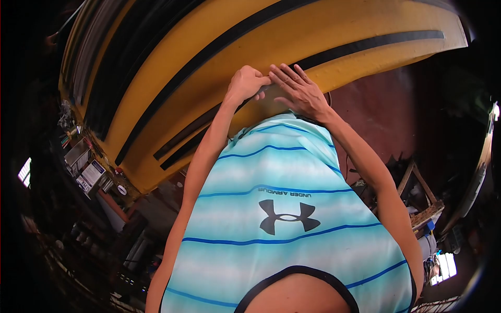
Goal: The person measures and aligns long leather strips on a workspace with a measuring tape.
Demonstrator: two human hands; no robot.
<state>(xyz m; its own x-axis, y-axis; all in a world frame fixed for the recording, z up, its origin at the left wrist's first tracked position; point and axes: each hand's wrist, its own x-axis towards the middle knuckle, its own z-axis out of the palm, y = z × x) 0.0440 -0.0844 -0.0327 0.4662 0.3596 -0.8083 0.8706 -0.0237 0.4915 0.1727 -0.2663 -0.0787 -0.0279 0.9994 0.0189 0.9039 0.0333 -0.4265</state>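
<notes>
A yellow table point(209, 47) bears long black strips laid side by side. One black strip point(376, 47) runs to the right, beyond my hands. My left hand point(247, 85) is closed over a strip near the table's front edge, its fingers curled, and what they pinch is too small to make out. Close beside it, my right hand point(300, 94) has its fingers stretched out over the strip, the fingertips almost meeting my left hand. Two shorter dark strips point(190, 136) lie to the left of my left forearm.
Boxes and papers point(91, 175) crowd a shelf at the left. A wooden frame point(425, 211) stands at the lower right. The reddish floor point(370, 115) shows beyond the table's right front edge.
</notes>
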